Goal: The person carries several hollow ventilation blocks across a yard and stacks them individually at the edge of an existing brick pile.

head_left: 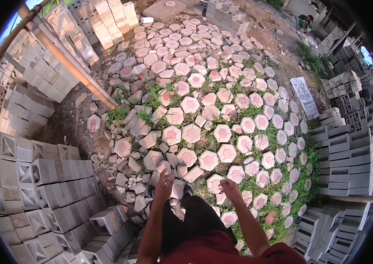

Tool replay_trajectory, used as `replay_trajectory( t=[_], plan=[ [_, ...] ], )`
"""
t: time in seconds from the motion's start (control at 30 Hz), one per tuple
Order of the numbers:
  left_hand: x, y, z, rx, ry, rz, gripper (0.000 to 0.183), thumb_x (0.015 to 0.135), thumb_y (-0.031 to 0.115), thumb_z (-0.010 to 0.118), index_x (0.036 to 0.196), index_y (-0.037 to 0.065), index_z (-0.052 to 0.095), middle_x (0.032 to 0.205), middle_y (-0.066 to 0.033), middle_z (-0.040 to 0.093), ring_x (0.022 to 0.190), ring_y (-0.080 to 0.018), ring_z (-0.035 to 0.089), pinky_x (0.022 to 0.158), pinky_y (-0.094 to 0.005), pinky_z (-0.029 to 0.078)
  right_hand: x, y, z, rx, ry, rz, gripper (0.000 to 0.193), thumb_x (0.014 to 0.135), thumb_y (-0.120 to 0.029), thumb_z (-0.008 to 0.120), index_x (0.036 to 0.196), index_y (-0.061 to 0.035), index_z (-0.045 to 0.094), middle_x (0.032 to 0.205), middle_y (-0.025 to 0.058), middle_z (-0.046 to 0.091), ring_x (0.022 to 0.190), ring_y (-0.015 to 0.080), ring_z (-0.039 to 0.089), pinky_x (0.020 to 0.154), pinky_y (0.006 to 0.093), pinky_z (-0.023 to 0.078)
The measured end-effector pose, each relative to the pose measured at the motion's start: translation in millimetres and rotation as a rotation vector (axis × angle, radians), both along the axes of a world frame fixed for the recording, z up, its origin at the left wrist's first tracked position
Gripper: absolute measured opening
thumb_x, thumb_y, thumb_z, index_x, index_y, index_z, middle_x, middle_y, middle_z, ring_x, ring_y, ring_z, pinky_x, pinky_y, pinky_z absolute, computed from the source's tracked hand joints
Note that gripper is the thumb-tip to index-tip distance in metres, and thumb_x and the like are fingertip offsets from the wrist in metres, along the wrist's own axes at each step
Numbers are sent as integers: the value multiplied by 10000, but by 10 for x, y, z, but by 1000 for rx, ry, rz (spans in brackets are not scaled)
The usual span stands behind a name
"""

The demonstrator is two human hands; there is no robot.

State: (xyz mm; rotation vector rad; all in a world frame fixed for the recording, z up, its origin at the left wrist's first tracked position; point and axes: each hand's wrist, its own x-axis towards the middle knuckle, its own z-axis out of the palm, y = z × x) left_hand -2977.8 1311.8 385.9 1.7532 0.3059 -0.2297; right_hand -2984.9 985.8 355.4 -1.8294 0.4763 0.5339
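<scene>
My left hand (pixel 164 185) is raised in front of me with its fingers partly spread, holding nothing I can see. It hovers over grey stone rubble (pixel 139 203) and a plain grey block (pixel 178 189) by my shoes. To the right, my right hand (pixel 229 187) is also raised, fingers loosely bent and apart, with nothing visible in it. Just beside it in the view is a hexagonal paving block (pixel 214 184) with a pinkish centre. Many similar hexagonal blocks, such as one paver (pixel 208 160) ahead, lie in rows on grass and soil.
Stacked grey concrete blocks (pixel 59 193) rise on the left, and more hollow blocks (pixel 345 154) on the right. A slanting wooden pole (pixel 74 66) stands at the upper left. A printed white sack (pixel 304 97) lies right of the pavers. Another person (pixel 304 22) is far off.
</scene>
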Motion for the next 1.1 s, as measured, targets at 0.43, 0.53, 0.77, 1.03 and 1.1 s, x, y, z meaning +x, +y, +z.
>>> replay_trajectory(
  t=[0.43, 0.53, 0.77, 1.03, 1.1],
  plan=[
    [1341, -861, 754, 0, -150, -318, 459, 930, 224, 536, 1303, -8, 405, 1066, -179, 636, 1001, -228, 621, 833, -322, 484, 814, -328, 528, -194, -229, 8, 392, 848, -392, 641, 951, -14, 649, 832, 156, 667, 831, 247, 660, 731, 349, 506],
    [1958, -1078, 531, -168, -173, -345, 452, 934, 228, 524, 1294, -19, 405, 1061, -186, 637, 999, -215, 619, 836, -321, 483, 1420, -543, 655, -163, -214, 14, 426, 851, -408, 636, 977, -1, 642, 823, 162, 662, 807, 215, 651, 719, 336, 506],
    [3594, -1864, 466, -168, -213, -570, 410, 937, 254, 523, 1249, -4, 462, 1067, -185, 645, 970, -247, 637, 825, -338, 490, 2631, -1204, 808, 38, -335, -180, 324, 925, -292, 554, 1041, 6, 606, 822, 76, 650, 749, 128, 619, 637, 275, 496],
    [5154, -2632, 956, -283, -221, -624, 362, 957, 241, 488, 1216, -12, 470, 1099, -142, 630, 980, -182, 615, 793, -291, 475, 3991, -1832, 934, 265, -321, -362, 302, 937, -271, 526, 1049, 2, 587, 889, 57, 646, 775, 122, 614, 666, 272, 499],
    [5409, -2790, 870, -251, -131, -554, 359, 965, 256, 471, 1200, -15, 477, 1100, -131, 631, 968, -173, 616, 766, -282, 474, 4298, -2116, 750, 270, -278, -372, 305, 935, -277, 530, 1061, -4, 584, 907, 69, 653, 785, 131, 625, 669, 276, 504]
  ],
)
